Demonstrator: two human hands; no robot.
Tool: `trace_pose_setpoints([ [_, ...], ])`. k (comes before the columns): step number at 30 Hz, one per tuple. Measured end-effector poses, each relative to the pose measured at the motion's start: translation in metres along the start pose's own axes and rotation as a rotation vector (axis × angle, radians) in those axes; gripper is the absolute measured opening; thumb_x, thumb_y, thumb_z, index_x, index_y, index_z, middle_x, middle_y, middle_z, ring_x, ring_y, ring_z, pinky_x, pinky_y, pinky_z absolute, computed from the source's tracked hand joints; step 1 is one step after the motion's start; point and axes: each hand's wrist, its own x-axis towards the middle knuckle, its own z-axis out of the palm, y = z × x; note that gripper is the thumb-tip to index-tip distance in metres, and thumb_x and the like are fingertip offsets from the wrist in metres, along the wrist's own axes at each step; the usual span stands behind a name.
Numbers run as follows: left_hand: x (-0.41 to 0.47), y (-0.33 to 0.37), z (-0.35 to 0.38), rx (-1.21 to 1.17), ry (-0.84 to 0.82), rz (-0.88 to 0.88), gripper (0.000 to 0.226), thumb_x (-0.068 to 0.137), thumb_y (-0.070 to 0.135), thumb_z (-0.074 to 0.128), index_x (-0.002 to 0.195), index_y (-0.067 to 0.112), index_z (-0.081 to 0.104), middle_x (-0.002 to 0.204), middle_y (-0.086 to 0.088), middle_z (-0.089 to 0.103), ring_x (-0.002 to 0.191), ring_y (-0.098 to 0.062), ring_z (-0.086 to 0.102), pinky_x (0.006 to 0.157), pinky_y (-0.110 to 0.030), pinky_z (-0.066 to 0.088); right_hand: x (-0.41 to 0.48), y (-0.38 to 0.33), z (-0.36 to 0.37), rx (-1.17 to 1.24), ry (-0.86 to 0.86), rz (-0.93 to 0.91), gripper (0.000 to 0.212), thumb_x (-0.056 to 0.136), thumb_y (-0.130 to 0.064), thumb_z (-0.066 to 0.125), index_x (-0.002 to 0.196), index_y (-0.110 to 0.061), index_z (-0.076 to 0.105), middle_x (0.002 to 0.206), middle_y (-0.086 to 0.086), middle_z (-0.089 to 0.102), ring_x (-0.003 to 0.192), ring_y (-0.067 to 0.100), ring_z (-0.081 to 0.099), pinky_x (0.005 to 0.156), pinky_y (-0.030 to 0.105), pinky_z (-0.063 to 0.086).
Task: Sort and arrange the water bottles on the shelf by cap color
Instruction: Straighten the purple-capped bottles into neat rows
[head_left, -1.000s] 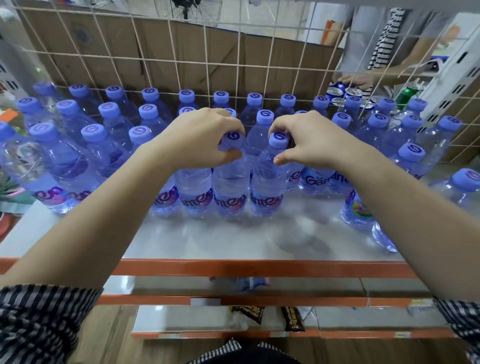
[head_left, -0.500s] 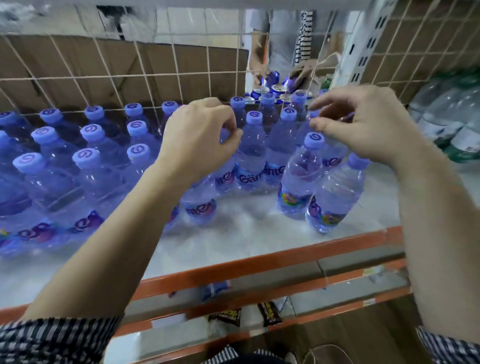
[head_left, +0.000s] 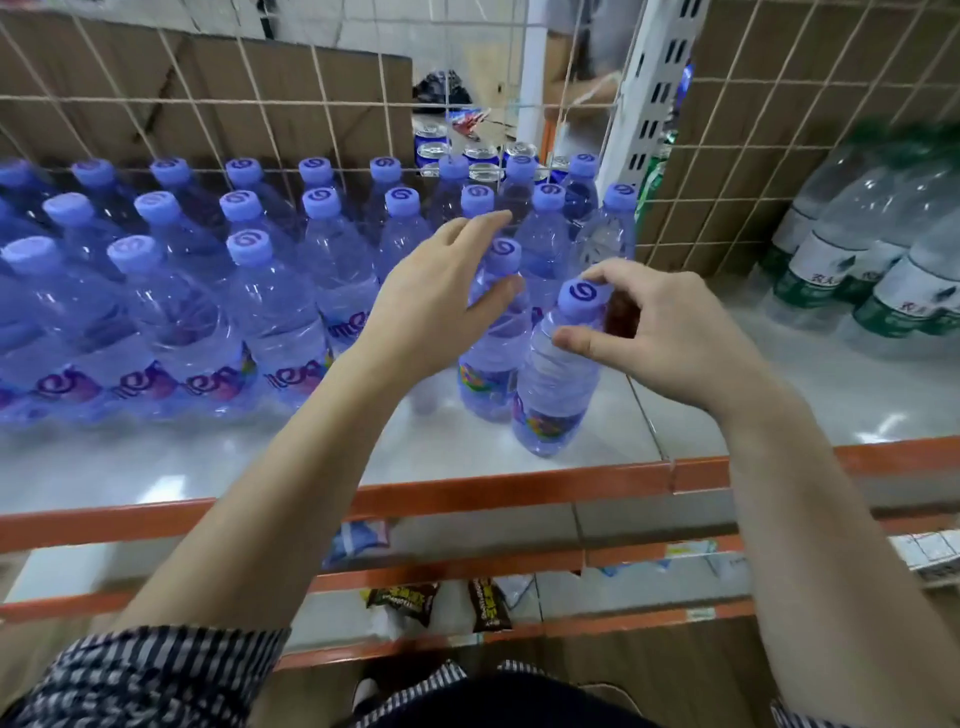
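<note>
My right hand (head_left: 670, 332) pinches the cap of a purple-capped clear plastic bottle (head_left: 556, 384) at the rows' near right, my left hand (head_left: 441, 301) loosely open against the neighbouring bottle (head_left: 488, 374), on the glossy white, orange-edged shelf (head_left: 208, 467).

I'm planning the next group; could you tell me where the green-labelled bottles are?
In the head view, the green-labelled bottles stand at the far right of the shelf, past the white upright, right of the purple-capped bottles.

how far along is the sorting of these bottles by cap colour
Done: purple-capped clear plastic bottles stand in rows on the left. In hand: the right hand pinches the tilted front bottle at its cap; the left hand is open round its neighbour. Left: lining up those two; green-labelled bottles sit apart, right.
</note>
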Motion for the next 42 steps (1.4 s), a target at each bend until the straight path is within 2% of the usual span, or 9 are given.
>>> trace_pose_setpoints([
  [9, 0.009, -0.005, -0.018, 0.106, -0.114, -0.117, 0.035, 0.090, 0.028, 0.064, 0.113, 0.005, 0.051, 0.102, -0.008, 0.052, 0.090, -0.029, 0.049, 0.078, -0.037, 0.037, 0.036, -0.007, 0.002, -0.040, -0.076, -0.135, 0.033, 0.082, -0.046, 0.072, 0.089, -0.014, 0.065, 0.071, -0.002, 0.059, 0.067, 0.017, 0.050, 0.063, 0.033, 0.037],
  [14, -0.006, -0.040, -0.050, 0.192, -0.059, -0.184, 0.035, 0.088, 0.033, 0.068, 0.103, 0.007, 0.050, 0.083, -0.002, 0.048, 0.078, -0.029, 0.044, 0.065, -0.034, 0.024, 0.068, -0.027, 0.009, -0.015, -0.124, -0.150, 0.027, 0.080, -0.039, 0.074, 0.089, -0.016, 0.066, 0.061, -0.010, 0.054, 0.058, 0.004, 0.047, 0.057, 0.030, 0.030],
  [19, -0.008, -0.066, -0.072, 0.271, -0.068, -0.195, 0.039, 0.085, 0.035, 0.070, 0.100, 0.005, 0.051, 0.091, -0.015, 0.061, 0.087, -0.038, 0.054, 0.074, -0.044, 0.041, 0.097, -0.052, 0.024, -0.071, -0.191, -0.188, 0.014, 0.075, -0.029, 0.073, 0.083, -0.021, 0.066, 0.067, -0.005, 0.062, 0.068, 0.017, 0.055, 0.062, 0.032, 0.042],
  [25, -0.002, -0.083, -0.086, 0.485, -0.045, -0.177, 0.050, 0.075, 0.059, 0.070, 0.088, 0.012, 0.057, 0.083, -0.008, 0.064, 0.084, -0.032, 0.057, 0.067, -0.040, 0.044, 0.118, -0.071, 0.041, -0.122, -0.285, -0.217, 0.026, 0.072, -0.021, 0.069, 0.098, -0.023, 0.071, 0.060, -0.011, 0.053, 0.060, 0.003, 0.049, 0.058, 0.028, 0.038],
  [28, -0.001, -0.086, -0.093, 0.455, -0.138, -0.045, 0.050, 0.077, 0.058, 0.070, 0.104, 0.016, 0.064, 0.098, -0.006, 0.063, 0.094, -0.032, 0.059, 0.070, -0.039, 0.043, 0.126, -0.077, 0.037, -0.171, -0.359, -0.221, 0.038, 0.077, -0.022, 0.067, 0.114, -0.031, 0.068, 0.075, -0.009, 0.062, 0.068, 0.005, 0.054, 0.066, 0.027, 0.045],
  [31, -0.003, -0.088, -0.098, 0.288, -0.281, 0.033, 0.046, 0.084, 0.035, 0.073, 0.125, 0.019, 0.063, 0.106, -0.006, 0.063, 0.103, -0.029, 0.057, 0.082, -0.041, 0.045, 0.129, -0.077, 0.039, -0.212, -0.354, -0.213, 0.037, 0.080, -0.049, 0.069, 0.114, -0.034, 0.063, 0.076, -0.016, 0.058, 0.071, 0.004, 0.054, 0.062, 0.026, 0.040],
  [33, -0.003, -0.091, -0.098, 0.253, -0.304, 0.028, 0.040, 0.087, 0.025, 0.070, 0.126, 0.018, 0.063, 0.106, -0.007, 0.063, 0.105, -0.029, 0.057, 0.085, -0.043, 0.045, 0.126, -0.077, 0.048, -0.245, -0.290, -0.219, 0.042, 0.080, -0.058, 0.067, 0.110, -0.028, 0.060, 0.074, -0.014, 0.051, 0.075, 0.016, 0.051, 0.063, 0.030, 0.034],
  [38, 0.002, -0.095, -0.096, 0.333, -0.259, 0.018, 0.040, 0.087, 0.038, 0.069, 0.119, 0.015, 0.065, 0.107, -0.010, 0.063, 0.102, -0.032, 0.057, 0.078, -0.042, 0.044, 0.119, -0.078, 0.059, -0.288, -0.186, -0.280, 0.030, 0.092, -0.043, 0.061, 0.110, -0.019, 0.057, 0.067, -0.009, 0.042, 0.077, 0.020, 0.042, 0.064, 0.031, 0.025],
  [42, 0.003, -0.099, -0.095, 0.352, -0.232, 0.027, 0.044, 0.086, 0.046, 0.067, 0.117, 0.014, 0.065, 0.108, -0.010, 0.063, 0.102, -0.032, 0.057, 0.074, -0.039, 0.043, 0.118, -0.078, 0.056, -0.245, -0.252, -0.261, 0.032, 0.094, -0.038, 0.059, 0.113, -0.014, 0.050, 0.086, 0.000, 0.052, 0.080, 0.019, 0.043, 0.065, 0.031, 0.025],
])
